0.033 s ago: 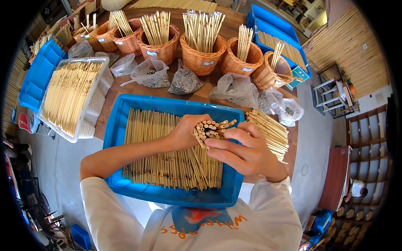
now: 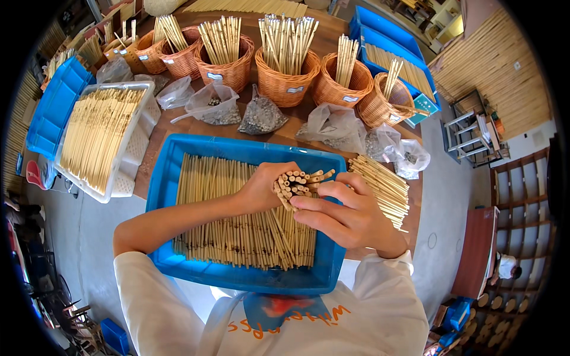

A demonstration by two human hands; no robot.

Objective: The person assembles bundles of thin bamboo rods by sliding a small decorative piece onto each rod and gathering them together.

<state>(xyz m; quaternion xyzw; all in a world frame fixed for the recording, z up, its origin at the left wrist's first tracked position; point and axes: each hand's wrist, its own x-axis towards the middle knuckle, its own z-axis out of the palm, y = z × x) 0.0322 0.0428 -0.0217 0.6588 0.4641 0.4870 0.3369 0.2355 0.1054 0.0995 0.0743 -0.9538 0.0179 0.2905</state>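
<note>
My left hand [image 2: 263,188] is closed round a bundle of thin bamboo sticks [image 2: 295,183], its cut ends facing up at me. My right hand [image 2: 350,215] reaches in from the right with bent fingers, the fingertips touching the stick ends at the bundle's edge; its thumb is mostly hidden. Both hands are above a blue plastic tray [image 2: 157,184]. Rows of bamboo sticks [image 2: 237,234] lie in the tray, a few of them slanting at the right. Beside the tray's right wall a loose pile of bamboo sticks [image 2: 383,193] rests on the wooden table [image 2: 142,178].
Wicker baskets [image 2: 288,83] of upright sticks line the table's far side. Before them sit clear plastic bags [image 2: 261,114] of small grey pieces. A white crate [image 2: 151,98] of sticks stands left, by a blue bin [image 2: 50,115]. Another blue bin [image 2: 389,29] stands far right.
</note>
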